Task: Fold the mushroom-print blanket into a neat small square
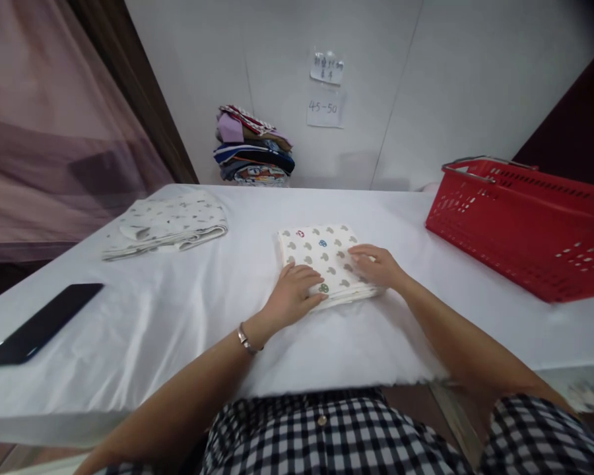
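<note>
In the middle of the table lies a folded white cloth [321, 254], printed with small grey, red, blue and green mushroom-like shapes. My left hand [297, 292] rests on its near left corner, palm down and fingers stretched out. On its right side lies my right hand [376, 265], its fingers flat over the edge and top. Neither hand is wrapped around the cloth. Several stacked layers show along the near edge. A second white patterned cloth [178, 218], loosely folded, is at the far left, apart from both hands.
A red plastic basket [515, 231] with a metal handle stands on the right. At the left front lies a black phone [39, 323]. Beyond the table's far edge is a stack of folded textiles [255, 148]. The white tablecloth [178, 330] is slightly wrinkled.
</note>
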The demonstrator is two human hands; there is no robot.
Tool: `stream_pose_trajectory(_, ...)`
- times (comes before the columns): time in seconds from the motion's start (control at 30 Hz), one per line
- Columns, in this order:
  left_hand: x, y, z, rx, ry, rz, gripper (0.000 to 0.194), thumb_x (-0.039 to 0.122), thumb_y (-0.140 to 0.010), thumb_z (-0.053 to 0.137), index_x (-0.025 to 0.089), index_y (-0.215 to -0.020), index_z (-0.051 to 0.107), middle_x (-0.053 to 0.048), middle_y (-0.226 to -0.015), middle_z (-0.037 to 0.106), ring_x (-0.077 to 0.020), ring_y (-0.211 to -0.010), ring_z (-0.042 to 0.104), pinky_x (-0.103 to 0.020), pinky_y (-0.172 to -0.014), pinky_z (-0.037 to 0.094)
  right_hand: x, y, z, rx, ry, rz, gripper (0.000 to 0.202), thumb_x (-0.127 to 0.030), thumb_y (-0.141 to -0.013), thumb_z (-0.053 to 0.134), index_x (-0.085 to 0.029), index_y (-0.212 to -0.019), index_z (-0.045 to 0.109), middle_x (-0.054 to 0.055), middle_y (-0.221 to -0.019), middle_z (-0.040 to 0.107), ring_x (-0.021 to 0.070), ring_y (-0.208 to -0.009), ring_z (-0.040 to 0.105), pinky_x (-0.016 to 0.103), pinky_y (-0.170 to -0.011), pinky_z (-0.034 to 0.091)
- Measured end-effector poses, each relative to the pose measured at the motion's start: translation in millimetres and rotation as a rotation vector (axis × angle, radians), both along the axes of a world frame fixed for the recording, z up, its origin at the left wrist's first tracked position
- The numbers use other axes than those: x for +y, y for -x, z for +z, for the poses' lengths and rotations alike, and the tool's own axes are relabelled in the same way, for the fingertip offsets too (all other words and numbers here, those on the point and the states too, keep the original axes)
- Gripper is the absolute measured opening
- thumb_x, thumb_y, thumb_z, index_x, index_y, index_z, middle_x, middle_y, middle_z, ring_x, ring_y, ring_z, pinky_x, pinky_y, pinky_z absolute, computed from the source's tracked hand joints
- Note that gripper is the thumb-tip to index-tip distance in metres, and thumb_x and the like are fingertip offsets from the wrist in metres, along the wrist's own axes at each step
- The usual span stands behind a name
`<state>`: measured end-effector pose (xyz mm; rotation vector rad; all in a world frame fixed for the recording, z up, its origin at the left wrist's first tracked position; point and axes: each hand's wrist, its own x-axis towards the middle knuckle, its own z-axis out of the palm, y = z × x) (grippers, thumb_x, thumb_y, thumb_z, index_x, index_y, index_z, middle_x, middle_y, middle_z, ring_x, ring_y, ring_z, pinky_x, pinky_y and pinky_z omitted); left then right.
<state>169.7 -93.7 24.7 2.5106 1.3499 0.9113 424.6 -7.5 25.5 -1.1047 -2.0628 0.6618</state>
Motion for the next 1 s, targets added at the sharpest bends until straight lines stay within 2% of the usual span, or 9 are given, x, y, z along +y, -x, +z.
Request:
stream_pose_trajectory(0.1,-4.4,-4.3,3.5,0.041,-0.022,-0.019,0.017,0.037,-0.083,0.061,0.026,-0.092,0.070,-0.003,-0.095,0.067,-0.0192,-0.095,0.057,-0.040,-0.090,0.039,-24.2,-12.6,2.4,-0.051,-0.085,0.206,0.024,-0.043,-0.086,0.057,-0.025,-0.095,0.071,0.006,-0.100,0.068,0.0216,-0.097,0.061,0.037,-0.087,0.049)
stream_pose_trajectory(0.2,-3.6,-10.2,3.0,0.089,-0.019,-0.008,0.013,0.032,-0.084,0.060,0.025,-0.086,0.071,-0.002,-0.086,0.065,-0.0183,-0.087,0.055,-0.037,-0.082,0.040,-35.7,-17.3,0.8,-0.189,-0.168,0.286,0.020,-0.036,-0.088,0.057,-0.025,-0.095,0.071,0.006,-0.098,0.066,0.0207,-0.096,0.058,0.036,-0.085,0.048)
stream_pose_trajectory(0.33,-0.3,-15.5,2.1,0.119,-0.009,0.002,0.014,0.029,-0.085,0.059,0.023,-0.082,0.070,-0.002,-0.081,0.063,-0.0173,-0.082,0.054,-0.036,-0.077,0.040,-34.4,-17.1,-3.7,-0.250,-0.193,0.253,0.021,-0.035,-0.090,0.054,-0.025,-0.094,0.071,0.006,-0.096,0.065,0.0198,-0.093,0.057,0.035,-0.081,0.048)
stream_pose_trajectory(0.43,-1.2,-17.4,4.3,0.080,0.003,0.016,0.020,0.025,-0.088,0.053,0.021,-0.076,0.068,-0.001,-0.076,0.062,-0.0155,-0.078,0.053,-0.034,-0.075,0.040,-34.5,-17.6,-5.7,-0.189,-0.207,0.220,0.024,-0.037,-0.091,0.052,-0.025,-0.090,0.072,0.005,-0.091,0.065,0.0189,-0.089,0.058,0.034,-0.078,0.048)
stream_pose_trajectory(0.53,-4.7,-18.1,6.1,0.066,-0.064,0.005,0.021,0.025,-0.091,0.049,0.020,-0.081,0.066,-0.002,-0.079,0.062,-0.0157,-0.080,0.053,-0.034,-0.076,0.039,-39.9,-19.8,-5.7,-0.138,-0.244,0.199,0.025,-0.036,-0.093,0.049,-0.024,-0.092,0.071,0.006,-0.090,0.065,0.0186,-0.087,0.057,0.034,-0.077,0.047)
stream_pose_trajectory(0.73,-10.4,-17.2,0.7,0.229,-0.121,-0.059,0.024,0.030,-0.093,0.045,0.019,-0.084,0.065,-0.004,-0.080,0.061,-0.0180,-0.080,0.052,-0.035,-0.073,0.038,-46.7,-22.1,-6.0,-0.204,-0.303,0.255,0.027,-0.039,-0.093,0.048,-0.023,-0.094,0.070,0.006,-0.086,0.064,0.0183,-0.082,0.056,0.035,-0.075,0.047)
stream_pose_trajectory(0.87,-10.8,-16.2,-1.1,0.237,-0.132,-0.046,0.020,0.034,-0.090,0.052,0.019,-0.092,0.065,-0.005,-0.085,0.062,-0.0194,-0.082,0.053,-0.036,-0.074,0.039,-45.2,-21.9,-6.7,-0.201,-0.317,0.276,0.026,-0.041,-0.091,0.051,-0.023,-0.098,0.069,0.007,-0.087,0.064,0.0189,-0.082,0.055,0.035,-0.075,0.047)
stream_pose_trajectory(1.0,-10.2,-17.1,-0.6,0.228,-0.127,-0.019,0.022,0.032,-0.092,0.048,0.019,-0.088,0.065,-0.005,-0.083,0.062,-0.0186,-0.080,0.053,-0.035,-0.072,0.039,-45.9,-20.8,-6.5,-0.187,-0.324,0.260,0.025,-0.038,-0.093,0.049,-0.023,-0.097,0.069,0.006,-0.086,0.064,0.0185,-0.082,0.055,0.035,-0.075,0.047)
